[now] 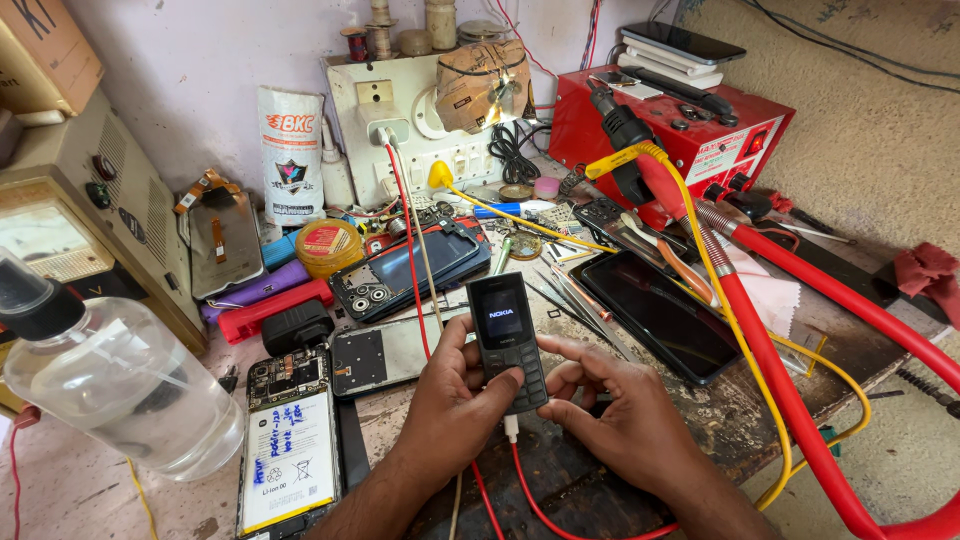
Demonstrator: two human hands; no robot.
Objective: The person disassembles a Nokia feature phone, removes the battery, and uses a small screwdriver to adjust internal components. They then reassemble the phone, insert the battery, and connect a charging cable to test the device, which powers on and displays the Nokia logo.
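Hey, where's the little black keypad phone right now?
Low centre of the head view, the keypad phone is held between left hand and right hand, a red cable plugged in below.

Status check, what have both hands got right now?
Left hand and right hand both grip keypad phone, screen lit. Red cable plugged into its base. Opened phones crowd the bench.

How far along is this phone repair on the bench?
Looks done: the small black keypad phone is closed up, its screen lit, with a red-and-white cable plugged into its base. In hand: the left hand and right hand hold it, left thumb on the keys. Left: an opened smartphone lies battery-up, and another backless one waits behind.
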